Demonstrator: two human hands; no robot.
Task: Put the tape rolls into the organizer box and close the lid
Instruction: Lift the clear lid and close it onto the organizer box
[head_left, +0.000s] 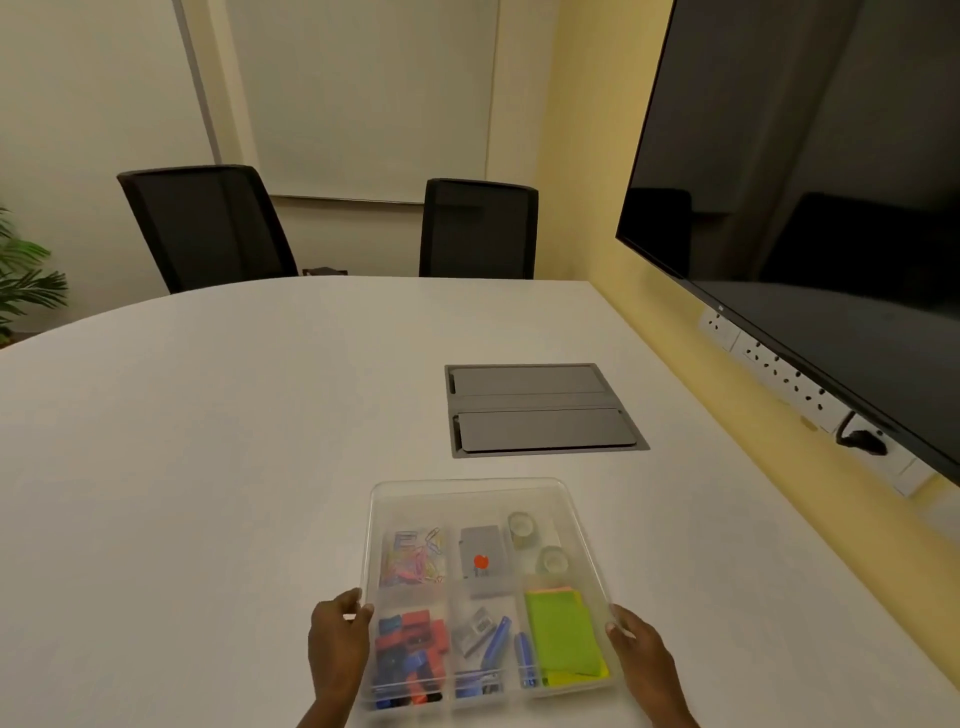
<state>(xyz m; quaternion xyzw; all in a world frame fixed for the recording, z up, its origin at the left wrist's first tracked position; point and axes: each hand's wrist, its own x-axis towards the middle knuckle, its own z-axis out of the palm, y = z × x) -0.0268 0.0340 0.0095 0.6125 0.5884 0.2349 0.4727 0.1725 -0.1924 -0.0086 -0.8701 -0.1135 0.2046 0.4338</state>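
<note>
Clear organizer box (582, 525) resting on the white bench (208, 441), long axis running away from the viewer, near end between the two hands. Translucent lid (467, 493) seemingly already laid over the box, edges roughly matched to the rim; whether latched, not discernible. Two tape rolls (522, 525) lying flat, holes upward, in the far-right compartment, one beyond the other; nearer roll (551, 560) just beyond the green notes (563, 636). Left hand (337, 644) against the near-left edge, fingers (358, 605) curled over the rim; right hand (641, 649) against the near-right edge, fingers (618, 621) pressed to the side wall; both gripping the box and lid, neither holding a roll. Rolls forward of both hands, right hand nearer. Judged stage: rolls stowed, closing of the lid in hand. Grey floor-box hatch (540, 410) set into the bench beyond, well apart.
</note>
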